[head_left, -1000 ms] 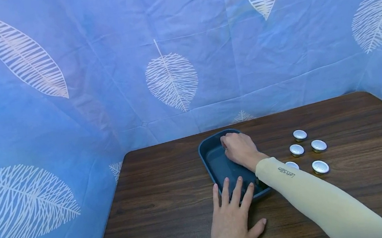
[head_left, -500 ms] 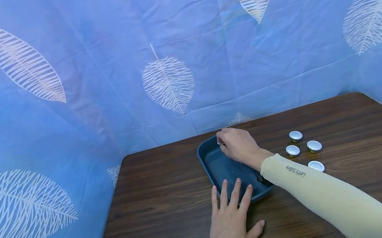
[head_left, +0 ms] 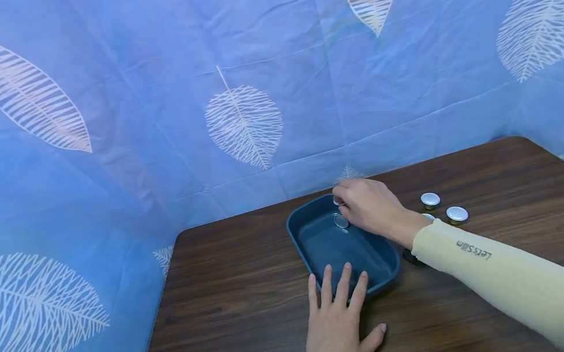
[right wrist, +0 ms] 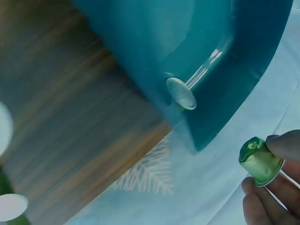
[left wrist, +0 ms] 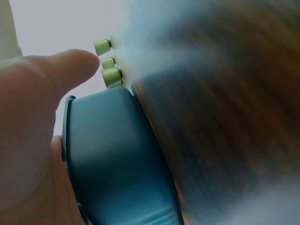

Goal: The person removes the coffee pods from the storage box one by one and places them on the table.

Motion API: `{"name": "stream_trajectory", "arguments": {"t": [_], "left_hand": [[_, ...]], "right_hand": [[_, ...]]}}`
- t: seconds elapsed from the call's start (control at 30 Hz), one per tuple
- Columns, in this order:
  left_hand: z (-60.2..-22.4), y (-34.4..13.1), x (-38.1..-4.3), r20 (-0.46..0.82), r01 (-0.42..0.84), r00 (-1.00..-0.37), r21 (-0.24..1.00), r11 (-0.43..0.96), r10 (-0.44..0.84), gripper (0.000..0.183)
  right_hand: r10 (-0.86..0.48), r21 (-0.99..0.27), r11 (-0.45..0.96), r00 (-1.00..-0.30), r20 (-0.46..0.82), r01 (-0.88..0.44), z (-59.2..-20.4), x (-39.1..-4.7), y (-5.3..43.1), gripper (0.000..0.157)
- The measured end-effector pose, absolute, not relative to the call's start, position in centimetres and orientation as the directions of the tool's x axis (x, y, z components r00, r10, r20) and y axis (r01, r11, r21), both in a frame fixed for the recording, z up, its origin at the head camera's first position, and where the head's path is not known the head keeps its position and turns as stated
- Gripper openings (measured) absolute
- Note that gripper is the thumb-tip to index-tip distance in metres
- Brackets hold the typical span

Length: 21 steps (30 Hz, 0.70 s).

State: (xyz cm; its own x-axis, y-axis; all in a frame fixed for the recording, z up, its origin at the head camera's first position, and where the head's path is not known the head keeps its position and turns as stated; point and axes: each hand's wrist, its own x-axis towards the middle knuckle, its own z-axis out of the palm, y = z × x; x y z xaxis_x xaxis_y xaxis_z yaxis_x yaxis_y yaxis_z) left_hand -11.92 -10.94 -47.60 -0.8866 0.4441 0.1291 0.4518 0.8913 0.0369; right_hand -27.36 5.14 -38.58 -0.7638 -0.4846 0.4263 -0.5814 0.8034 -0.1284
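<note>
My right hand pinches a green coffee capsule with a silvery rim, above the far right corner of a dark teal rectangular tray. Inside that tray, near the far end, another coffee capsule lies, its pale round lid showing in the right wrist view. With fingers straight and spread, my left hand rests at the tray's near edge, holding nothing. The tray's outer wall fills the lower middle of the left wrist view, beside my thumb.
Several more capsules stand lid up on the dark wooden table right of the tray, among them a silver-lidded capsule; my right forearm hides part of that group. A blue leaf-patterned cloth hangs behind the table.
My right hand has moved from inside the tray up and right to its far right corner, uncovering the capsule in the tray. The sleeve now covers more loose capsules. My left hand stays put.
</note>
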Motion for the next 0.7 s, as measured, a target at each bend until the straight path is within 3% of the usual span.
{"name": "stream_trajectory", "arguments": {"t": [0.27,0.7], "left_hand": [[-47.6,-11.0,-11.9,0.121,0.448,-0.89,0.05,0.893,0.44,0.081],[-47.4,-10.9,-11.8,0.121,0.446,-0.892,0.064,0.893,0.436,0.081]], "right_hand": [[-0.431,-0.175,0.825,-0.799,0.42,-0.537,-39.1,-26.1,8.2,0.011],[-0.413,-0.153,0.803,-0.724,0.552,-0.575,-40.4,-23.3,13.2,0.014]]}}
